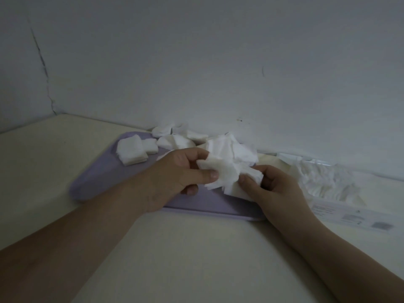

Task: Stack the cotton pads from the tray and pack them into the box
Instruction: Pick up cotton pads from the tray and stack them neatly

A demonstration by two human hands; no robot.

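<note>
A lilac tray lies on the cream table against the wall. Loose white cotton pads are heaped at its far side, and a small neat stack of pads sits on its left part. Over the tray's near right side, my left hand and my right hand both pinch an uneven bunch of pads between thumbs and fingers. The clear box, with pads inside and a printed label, lies to the right of the tray.
The pale wall rises directly behind the tray and box, with a corner at the far left. Bare cream tabletop stretches in front of the tray and to its left.
</note>
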